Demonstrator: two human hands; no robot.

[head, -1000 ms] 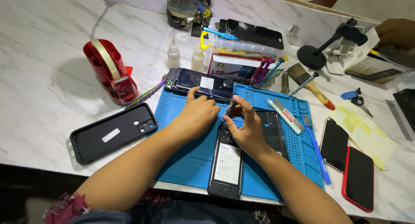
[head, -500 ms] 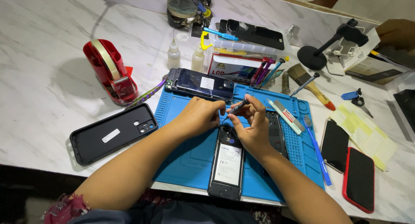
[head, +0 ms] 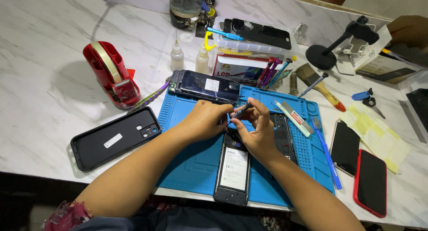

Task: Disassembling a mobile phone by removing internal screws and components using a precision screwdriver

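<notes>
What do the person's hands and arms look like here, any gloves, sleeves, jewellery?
Both hands, the left hand and the right hand, are bare: no gloves, and no rings or watch that I can see. Both forearms are uncovered to the elbow. Near the left elbow a bit of dark red patterned fabric shows at the frame's bottom edge, likely a sleeve. The right arm leaves the frame with no sleeve visible.

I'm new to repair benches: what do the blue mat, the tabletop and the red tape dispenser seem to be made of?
The blue mat looks like matte silicone or rubber: dull surface, moulded ridges and trays. The tabletop looks like polished marble or a marble-look laminate: white with grey veins and soft reflections. The red tape dispenser seems glossy plastic, judging by its highlights.
</notes>
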